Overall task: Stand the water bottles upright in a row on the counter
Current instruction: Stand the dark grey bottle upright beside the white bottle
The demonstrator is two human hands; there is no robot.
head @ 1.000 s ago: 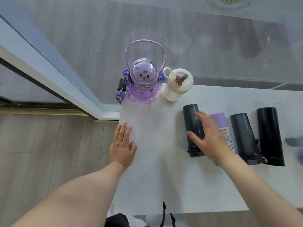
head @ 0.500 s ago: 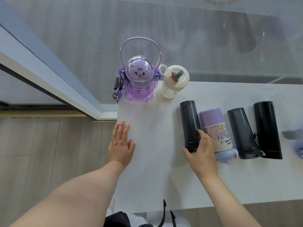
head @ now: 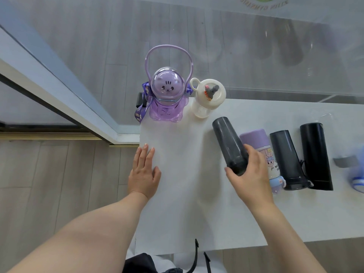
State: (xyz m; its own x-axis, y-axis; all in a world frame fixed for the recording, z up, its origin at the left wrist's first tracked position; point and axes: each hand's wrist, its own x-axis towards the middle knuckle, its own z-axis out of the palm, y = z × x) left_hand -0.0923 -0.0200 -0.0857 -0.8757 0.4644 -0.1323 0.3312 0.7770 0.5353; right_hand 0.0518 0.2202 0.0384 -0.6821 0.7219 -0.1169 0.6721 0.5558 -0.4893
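My right hand (head: 249,175) grips the cap end of a dark grey bottle (head: 228,143), which tilts with its base raised toward the back left. A purple bear bottle (head: 166,101) with a loop handle and a cream bottle (head: 207,99) stand upright at the back left of the white counter (head: 187,203). Lying flat to the right are a purple-capped cartoon bottle (head: 264,152), another dark grey bottle (head: 285,158) and a black bottle (head: 316,154). My left hand (head: 143,172) rests flat on the counter's left edge, holding nothing.
A glass pane runs along the counter's far edge. At the far right edge a blue-and-white object (head: 356,174) is partly in view. The counter's left edge drops to a wooden floor. A dark strap (head: 197,259) hangs at the near edge.
My right hand slid to the dark grey bottle's cap end and closed on it. The bottle has swung and tilted, its base moving left. My left hand stayed flat.
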